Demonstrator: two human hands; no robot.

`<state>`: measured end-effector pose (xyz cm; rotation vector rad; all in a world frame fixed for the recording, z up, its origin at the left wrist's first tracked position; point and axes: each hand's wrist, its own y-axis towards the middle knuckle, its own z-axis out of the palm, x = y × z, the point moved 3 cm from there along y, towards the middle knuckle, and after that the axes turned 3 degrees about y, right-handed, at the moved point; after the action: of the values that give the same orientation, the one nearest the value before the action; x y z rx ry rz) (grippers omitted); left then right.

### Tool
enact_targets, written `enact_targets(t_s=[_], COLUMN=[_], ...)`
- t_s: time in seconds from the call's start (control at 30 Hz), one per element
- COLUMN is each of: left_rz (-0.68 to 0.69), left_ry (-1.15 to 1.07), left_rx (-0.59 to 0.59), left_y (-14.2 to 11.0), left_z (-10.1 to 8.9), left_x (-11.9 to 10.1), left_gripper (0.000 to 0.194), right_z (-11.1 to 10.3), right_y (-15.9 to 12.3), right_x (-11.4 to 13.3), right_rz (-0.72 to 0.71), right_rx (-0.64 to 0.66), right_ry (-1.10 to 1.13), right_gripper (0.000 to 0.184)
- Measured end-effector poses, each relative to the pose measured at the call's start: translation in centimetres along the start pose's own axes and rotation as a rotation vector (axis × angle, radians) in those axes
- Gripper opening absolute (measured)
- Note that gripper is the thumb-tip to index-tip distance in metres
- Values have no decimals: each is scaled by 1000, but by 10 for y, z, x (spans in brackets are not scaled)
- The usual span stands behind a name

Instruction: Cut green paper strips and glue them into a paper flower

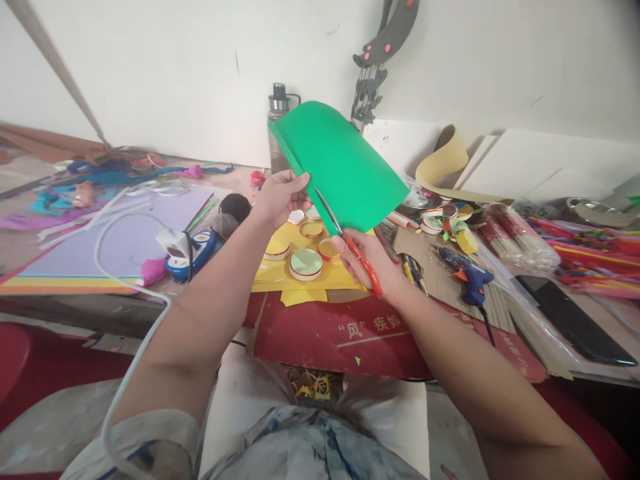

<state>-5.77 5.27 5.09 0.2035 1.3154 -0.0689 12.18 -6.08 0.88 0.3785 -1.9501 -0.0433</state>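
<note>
My left hand (pixel 284 197) pinches the left edge of a green sheet of paper or foam (pixel 340 160), which is held up above the table and curves at its top. In my right hand (pixel 373 263) are scissors (pixel 364 260) with orange-red handles. Their metal blades lie along the sheet's lower left edge, pointing up toward my left fingers. A narrow strip shows along that edge. Below the sheet, several round lids or rings rest on yellow sheets (pixel 267 280); the nearest disc (pixel 306 263) has a pale green top. The sheet hides part of the water bottle (pixel 279 100).
A white cable (pixel 127 373) crosses my left forearm from a power strip (pixel 187 257). Lilac sheets (pixel 135 240) lie at the left. On the right are a blue glue gun (pixel 470 273), a utility knife (pixel 415 273) and a black phone (pixel 570 320). Red printed board (pixel 310 337) covers the table's front edge.
</note>
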Motion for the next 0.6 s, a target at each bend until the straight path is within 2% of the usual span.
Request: enact_targets(t_s=[0.6], left_rz=[12], left_ry=[27], left_rx=[18], left_y=[0], left_z=[-1], left_x=[-1], left_gripper=[43], right_z=[1], right_y=[-2], right_x=[4], right_rz=[16], right_rx=[-21], right_ry=[-71], right_gripper=[54])
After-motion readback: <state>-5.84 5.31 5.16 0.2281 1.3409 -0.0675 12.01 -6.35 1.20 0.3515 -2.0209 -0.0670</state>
